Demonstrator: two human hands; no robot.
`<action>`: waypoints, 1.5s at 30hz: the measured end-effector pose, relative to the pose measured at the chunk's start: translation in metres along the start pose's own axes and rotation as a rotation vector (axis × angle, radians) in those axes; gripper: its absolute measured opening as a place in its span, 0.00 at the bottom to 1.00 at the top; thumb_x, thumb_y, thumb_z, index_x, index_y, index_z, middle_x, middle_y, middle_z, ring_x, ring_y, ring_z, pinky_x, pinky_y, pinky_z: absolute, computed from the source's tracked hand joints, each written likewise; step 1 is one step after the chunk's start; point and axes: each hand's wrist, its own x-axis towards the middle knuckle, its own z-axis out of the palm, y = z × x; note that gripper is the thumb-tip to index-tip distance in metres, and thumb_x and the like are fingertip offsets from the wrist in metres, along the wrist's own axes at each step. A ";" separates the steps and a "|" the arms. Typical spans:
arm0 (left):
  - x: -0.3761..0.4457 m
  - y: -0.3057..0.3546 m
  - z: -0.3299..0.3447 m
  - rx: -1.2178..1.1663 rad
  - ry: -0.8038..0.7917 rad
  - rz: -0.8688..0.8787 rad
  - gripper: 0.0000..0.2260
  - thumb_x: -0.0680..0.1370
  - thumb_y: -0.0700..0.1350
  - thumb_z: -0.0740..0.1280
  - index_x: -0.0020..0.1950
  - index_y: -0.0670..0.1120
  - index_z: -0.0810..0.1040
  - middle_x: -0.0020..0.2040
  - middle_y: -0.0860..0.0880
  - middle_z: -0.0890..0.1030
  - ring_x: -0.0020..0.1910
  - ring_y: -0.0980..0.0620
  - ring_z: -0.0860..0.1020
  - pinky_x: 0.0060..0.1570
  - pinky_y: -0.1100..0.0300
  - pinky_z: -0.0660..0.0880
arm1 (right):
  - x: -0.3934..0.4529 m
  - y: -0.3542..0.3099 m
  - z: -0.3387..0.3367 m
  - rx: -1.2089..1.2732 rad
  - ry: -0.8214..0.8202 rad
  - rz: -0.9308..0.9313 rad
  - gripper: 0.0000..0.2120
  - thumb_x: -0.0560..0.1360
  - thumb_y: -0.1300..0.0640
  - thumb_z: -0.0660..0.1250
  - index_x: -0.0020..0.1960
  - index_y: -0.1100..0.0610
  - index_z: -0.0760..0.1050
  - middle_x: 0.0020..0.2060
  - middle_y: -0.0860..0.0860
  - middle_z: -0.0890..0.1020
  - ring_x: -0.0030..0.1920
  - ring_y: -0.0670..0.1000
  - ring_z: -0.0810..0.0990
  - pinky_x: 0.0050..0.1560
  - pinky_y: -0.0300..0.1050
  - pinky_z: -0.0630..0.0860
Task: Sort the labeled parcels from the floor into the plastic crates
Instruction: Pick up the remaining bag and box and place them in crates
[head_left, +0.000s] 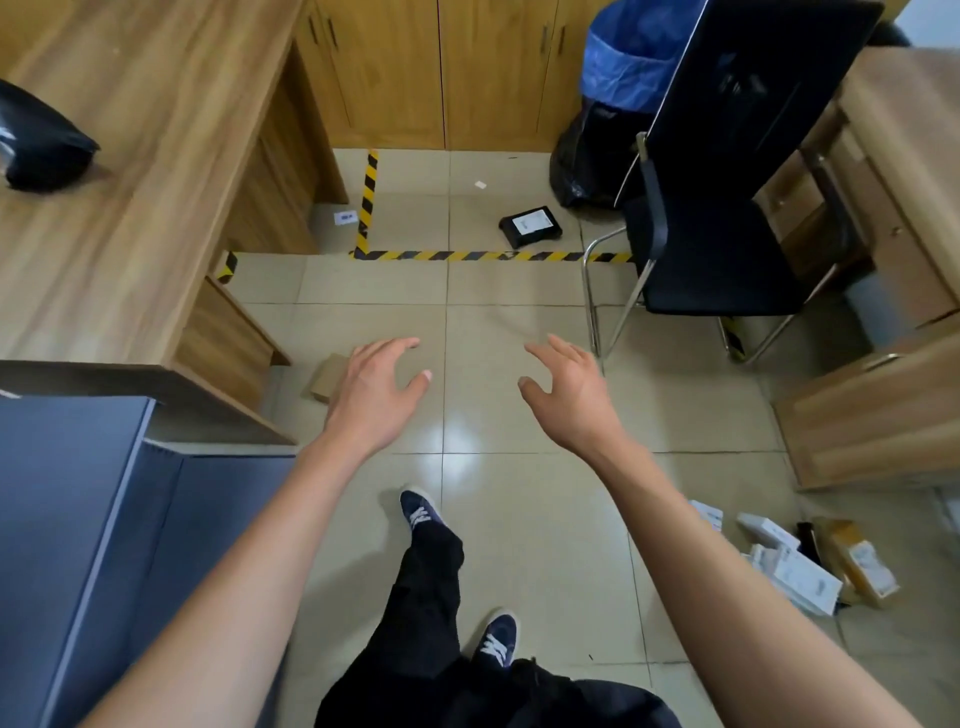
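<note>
My left hand (375, 387) and my right hand (566, 395) are stretched out over the tiled floor, fingers relaxed, both holding nothing. A black parcel with a white label (531, 226) lies on the floor ahead, just beyond the yellow-black tape line. Partly behind my left hand, a small brown cardboard parcel (328, 375) lies by the desk's foot. Against the desk base sits a parcel with a small white label (336, 221). A heap of white and brown labeled parcels (802, 564) lies at the lower right. No crate is plainly in view.
A wooden desk (130, 182) with a black bag (41, 143) fills the left. A black chair (727, 234) and a blue-lined bin (628, 62) stand at the right, with wooden cabinets (883, 405) beyond. A grey-blue cabinet (78, 545) is at the lower left.
</note>
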 end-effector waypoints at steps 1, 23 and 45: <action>0.020 -0.002 0.000 -0.009 -0.007 0.005 0.20 0.82 0.49 0.68 0.74 0.48 0.74 0.72 0.49 0.75 0.73 0.47 0.68 0.71 0.54 0.62 | 0.018 -0.001 -0.002 -0.002 0.004 0.006 0.24 0.81 0.52 0.65 0.77 0.52 0.69 0.78 0.56 0.66 0.79 0.58 0.58 0.76 0.58 0.61; 0.441 0.106 0.018 0.041 -0.165 0.186 0.18 0.81 0.49 0.68 0.70 0.50 0.77 0.67 0.50 0.80 0.67 0.47 0.75 0.69 0.47 0.72 | 0.365 0.046 -0.103 0.263 0.154 0.212 0.16 0.81 0.60 0.65 0.68 0.57 0.78 0.68 0.51 0.79 0.69 0.51 0.75 0.62 0.30 0.62; 0.778 0.122 -0.006 0.082 -0.296 0.181 0.18 0.82 0.51 0.67 0.72 0.53 0.75 0.68 0.52 0.79 0.69 0.49 0.74 0.68 0.51 0.71 | 0.687 0.035 -0.154 0.356 0.158 0.367 0.17 0.80 0.59 0.63 0.68 0.55 0.78 0.61 0.50 0.82 0.45 0.46 0.78 0.49 0.38 0.73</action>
